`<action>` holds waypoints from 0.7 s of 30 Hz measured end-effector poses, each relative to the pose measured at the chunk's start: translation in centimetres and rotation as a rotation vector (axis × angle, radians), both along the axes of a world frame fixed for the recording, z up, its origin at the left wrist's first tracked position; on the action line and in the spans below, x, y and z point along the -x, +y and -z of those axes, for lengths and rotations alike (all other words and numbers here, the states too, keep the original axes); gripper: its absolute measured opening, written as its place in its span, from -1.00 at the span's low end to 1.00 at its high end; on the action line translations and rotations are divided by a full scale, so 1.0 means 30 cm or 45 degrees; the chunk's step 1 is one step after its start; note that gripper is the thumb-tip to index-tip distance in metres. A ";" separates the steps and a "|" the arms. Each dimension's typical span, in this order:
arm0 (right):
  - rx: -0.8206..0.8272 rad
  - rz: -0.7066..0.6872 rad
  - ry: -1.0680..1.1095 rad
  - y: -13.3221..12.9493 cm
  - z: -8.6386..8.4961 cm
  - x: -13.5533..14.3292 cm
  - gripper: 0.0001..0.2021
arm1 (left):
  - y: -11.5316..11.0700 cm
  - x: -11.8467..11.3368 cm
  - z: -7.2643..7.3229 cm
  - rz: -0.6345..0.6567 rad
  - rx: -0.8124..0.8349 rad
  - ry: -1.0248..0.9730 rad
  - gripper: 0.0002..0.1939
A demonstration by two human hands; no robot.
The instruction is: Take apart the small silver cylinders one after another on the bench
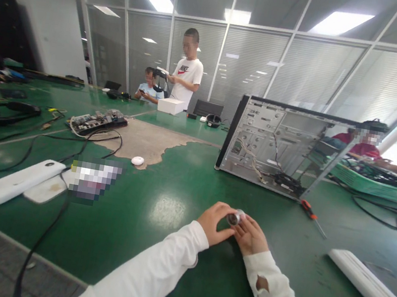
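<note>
A small round silver container [234, 219] with dark contents sits between my two hands above the green table [175, 190]. My left hand [215, 221] grips its left side, with the thumb below and the fingers over the top. My right hand [250, 233] touches its right side with the thumb and fingers. Behind my hands stands an open computer case [269, 140] with loose cables inside. An orange-and-black screwdriver [312, 216] lies right of my hands, by the case's lower corner.
Left lie a white long device [19, 181], a round white piece [137, 161], a circuit board assembly [97, 121] and black cables. At right are a white bar [370, 286] and a green basket [376, 186]. Several people are beyond the table.
</note>
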State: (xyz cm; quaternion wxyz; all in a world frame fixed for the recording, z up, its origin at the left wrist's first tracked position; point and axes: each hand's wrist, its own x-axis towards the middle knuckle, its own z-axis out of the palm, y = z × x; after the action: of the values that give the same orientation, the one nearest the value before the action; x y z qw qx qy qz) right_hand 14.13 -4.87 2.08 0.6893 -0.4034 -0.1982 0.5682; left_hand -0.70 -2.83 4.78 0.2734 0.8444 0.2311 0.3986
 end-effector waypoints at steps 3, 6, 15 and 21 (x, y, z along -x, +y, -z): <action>-0.051 0.063 -0.037 -0.003 -0.019 0.001 -0.65 | 0.014 -0.015 0.032 -0.003 0.338 -0.127 -0.51; -0.122 0.133 -0.095 -0.007 -0.030 0.002 -0.58 | 0.031 -0.037 0.057 0.039 0.801 -0.282 -0.50; -0.304 0.325 -0.640 -0.033 -0.062 0.049 -0.46 | 0.048 -0.036 0.042 0.401 1.791 -0.413 -0.47; -0.457 0.344 -0.810 -0.047 -0.060 0.084 -0.51 | 0.048 -0.029 0.050 0.326 1.766 -0.534 -0.59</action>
State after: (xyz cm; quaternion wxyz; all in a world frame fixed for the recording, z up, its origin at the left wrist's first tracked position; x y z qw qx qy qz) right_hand 11.61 -6.28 3.88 0.7216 -0.4549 -0.4434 0.2751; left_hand 0.17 -1.41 3.27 0.8277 0.4037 0.2725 0.2788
